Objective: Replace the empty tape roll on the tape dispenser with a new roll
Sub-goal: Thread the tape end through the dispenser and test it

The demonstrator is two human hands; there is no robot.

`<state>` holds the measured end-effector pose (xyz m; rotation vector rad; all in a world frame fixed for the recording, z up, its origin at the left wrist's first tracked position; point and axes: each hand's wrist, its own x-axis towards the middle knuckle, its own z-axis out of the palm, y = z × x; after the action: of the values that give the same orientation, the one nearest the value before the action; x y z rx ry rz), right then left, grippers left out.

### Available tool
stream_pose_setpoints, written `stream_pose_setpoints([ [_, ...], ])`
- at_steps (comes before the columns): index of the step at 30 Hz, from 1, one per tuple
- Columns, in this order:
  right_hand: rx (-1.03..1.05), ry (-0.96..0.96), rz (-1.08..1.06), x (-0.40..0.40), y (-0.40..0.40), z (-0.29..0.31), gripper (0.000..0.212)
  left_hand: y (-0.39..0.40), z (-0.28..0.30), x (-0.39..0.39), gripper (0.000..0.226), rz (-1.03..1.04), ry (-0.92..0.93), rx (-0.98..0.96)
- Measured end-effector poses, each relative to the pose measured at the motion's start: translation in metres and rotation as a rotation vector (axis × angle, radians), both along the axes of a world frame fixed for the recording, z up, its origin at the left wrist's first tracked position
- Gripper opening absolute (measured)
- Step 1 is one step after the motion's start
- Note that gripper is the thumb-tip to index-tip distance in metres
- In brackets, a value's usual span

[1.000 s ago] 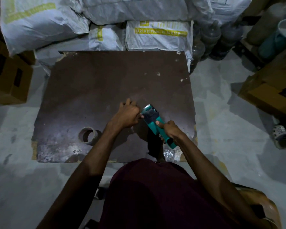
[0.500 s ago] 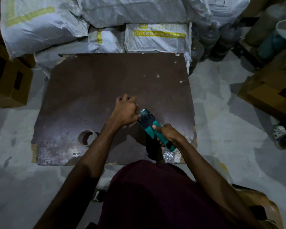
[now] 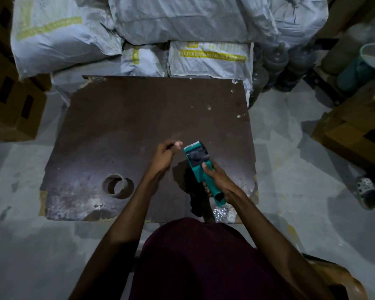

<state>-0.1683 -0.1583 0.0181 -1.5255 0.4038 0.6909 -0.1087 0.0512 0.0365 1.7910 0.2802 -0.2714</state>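
Head view, only one. Right hand (image 3: 218, 180) wrapped around handle of teal tape dispenser (image 3: 200, 167), thumb up on the body, fingers curled under; dispenser held above brown board (image 3: 139, 118), head tilted toward 11 o'clock, handle toward 5 o'clock. Dark roll seated in dispenser head, detail too dim to read. Left hand (image 3: 164, 158) just beside dispenser at its 9 o'clock, not touching the body as far as visible; fingers curled in, thumb and fingertips pinched together near dispenser's front edge. Possibly pinching a tape end, but nothing clearly visible between fingers, so cannot tell whether holding anything. Bare cardboard tape core (image 3: 117, 186) standing on its side on board, at 8 o'clock from left hand, well apart from both hands. Crumpled shiny scrap (image 3: 221, 214) at board's near edge, 6 o'clock from dispenser. White woven sacks (image 3: 178, 24) stacked past board's far edge at 12 o'clock. Cardboard boxes (image 3: 15, 105) at 9 o'clock, more at 3 o'clock. Dark bottles (image 3: 275, 66) at 1 o'clock. Maroon garment (image 3: 204, 260) at 6 o'clock, grey concrete floor (image 3: 20, 245) all round.
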Motion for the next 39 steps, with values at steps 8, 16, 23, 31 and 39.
stream_pose_setpoints([
  [8,0.004,-0.124,-0.086,0.02,0.008,0.003,0.022,-0.035,0.003,-0.056,0.045,-0.242,0.503,-0.137],
  [16,0.201,-0.163,-0.084,0.029,0.013,0.024,0.03,-0.048,0.007,-0.055,0.039,-0.189,0.529,-0.382],
  [23,0.223,-0.245,0.069,0.035,0.016,0.031,0.033,-0.067,0.01,-0.063,0.038,0.042,0.484,-0.798],
  [31,-0.044,-0.116,-0.12,0.029,-0.012,0.015,0.019,-0.046,-0.012,-0.06,0.028,0.164,0.434,-0.761],
  [39,0.189,0.308,-0.266,0.017,-0.018,0.02,0.087,-0.038,-0.016,-0.06,0.02,0.135,0.334,-0.606],
])
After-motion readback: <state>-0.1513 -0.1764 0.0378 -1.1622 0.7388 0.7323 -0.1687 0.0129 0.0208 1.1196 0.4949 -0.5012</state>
